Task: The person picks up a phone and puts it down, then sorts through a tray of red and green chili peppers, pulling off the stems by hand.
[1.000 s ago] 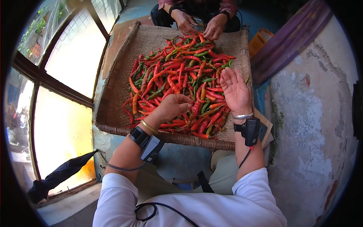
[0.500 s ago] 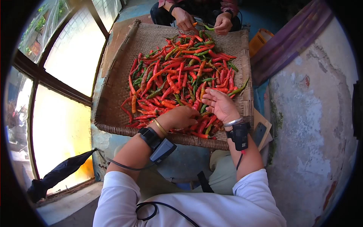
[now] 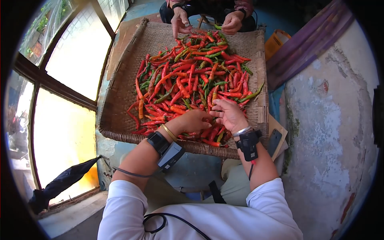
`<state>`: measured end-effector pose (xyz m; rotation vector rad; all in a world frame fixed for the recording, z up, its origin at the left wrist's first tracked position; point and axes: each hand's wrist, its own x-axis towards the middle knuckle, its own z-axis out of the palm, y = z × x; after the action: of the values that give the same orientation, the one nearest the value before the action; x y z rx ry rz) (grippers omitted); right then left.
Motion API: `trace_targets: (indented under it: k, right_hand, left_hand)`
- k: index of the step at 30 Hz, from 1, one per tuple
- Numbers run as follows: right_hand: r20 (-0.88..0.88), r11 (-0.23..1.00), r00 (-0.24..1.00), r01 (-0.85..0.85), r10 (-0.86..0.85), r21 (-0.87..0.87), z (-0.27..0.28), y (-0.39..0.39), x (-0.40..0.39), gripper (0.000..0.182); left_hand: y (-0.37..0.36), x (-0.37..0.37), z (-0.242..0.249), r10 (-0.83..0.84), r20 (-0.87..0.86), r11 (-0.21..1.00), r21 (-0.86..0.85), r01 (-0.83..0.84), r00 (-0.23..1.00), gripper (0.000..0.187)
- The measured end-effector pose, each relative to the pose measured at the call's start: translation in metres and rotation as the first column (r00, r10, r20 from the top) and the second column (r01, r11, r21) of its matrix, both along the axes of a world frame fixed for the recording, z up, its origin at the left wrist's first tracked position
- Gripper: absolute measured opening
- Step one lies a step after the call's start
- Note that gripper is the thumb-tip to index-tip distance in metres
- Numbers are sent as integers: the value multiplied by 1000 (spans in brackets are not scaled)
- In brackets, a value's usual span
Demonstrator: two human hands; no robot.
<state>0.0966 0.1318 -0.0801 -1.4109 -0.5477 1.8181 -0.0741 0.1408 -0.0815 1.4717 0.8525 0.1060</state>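
Observation:
A heap of red, orange and green chili peppers (image 3: 176,94) lies in a shallow woven basket (image 3: 116,96). My left hand (image 3: 195,121), with a gold bangle at the wrist, is low over the near part of the heap. Its fingers are curled inward, and whatever they grip is hidden. My right hand (image 3: 231,115), wearing a silver bangle, is held beside it above the peppers, palm turned left. The right fingers are bent but apart, their tips close to the left fingertips, and no pepper shows in them.
Across the basket a person's hand (image 3: 232,23) holds a green chili, while their other hand (image 3: 181,20) hangs over the far edge. Windows (image 3: 64,132) and a folded dark umbrella (image 3: 64,184) are at left. A phone (image 3: 274,140) lies near the right wall.
My right hand has shifted left and its fingers have bent in toward my left hand. The other person's hand across the basket has lifted left and opened, without the orange piece seen before.

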Motion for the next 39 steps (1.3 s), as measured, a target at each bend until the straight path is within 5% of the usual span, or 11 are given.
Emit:
trace_targets:
  k: [5, 7, 13, 17, 20, 22, 28, 32, 34, 39]
  right_hand:
    - [-14, 1000, 1000, -6, 6, -2, 2, -1, 0, 33]
    - [-8, 1000, 1000, -8, 8, -2, 1, -2, 1, 33]
    - [-28, 1000, 1000, 2, -1, 17, -1, -1, 1, 35]
    - [-150, 999, 989, 4, 0, 32, -1, -2, -4, 36]
    - [-171, 994, 984, 66, -50, 90, 6, -5, -14, 40]
    - [-122, 983, 988, 112, -94, 144, 14, -7, -19, 43]
    - [-70, 980, 996, -40, 55, 194, 14, -2, -14, 32]
    - [-125, 984, 988, 104, -86, 142, 15, 1, -8, 16]
    - [-129, 981, 980, 164, -150, 103, 17, 2, -5, 18]
    - [-204, 970, 960, 217, -191, 113, 19, 8, 10, 23]
  left_hand:
    - [-6, 5, 7, -133, -156, 980, 128, 154, 979, 23]
    - [-3, 2, 2, -27, -135, 999, -25, 24, 990, 21]
    - [-1, -7, 11, 290, 67, 957, -6, -290, 955, 12]
    - [-5, -12, 13, 370, 108, 928, 10, -373, 923, 9]
    - [-11, -16, 14, 322, 166, 916, 195, -351, 932, 7]
    - [-14, -18, 17, 298, 238, 950, 16, -311, 924, 11]
    - [-29, -10, 23, 354, 395, 908, 73, -413, 848, 21]
    - [-27, -14, 29, 343, 344, 921, 61, -385, 874, 23]
    - [-23, -18, 37, 381, 226, 924, -86, -371, 896, 23]
    - [-14, -26, 35, 536, 262, 843, -202, -498, 802, 21]
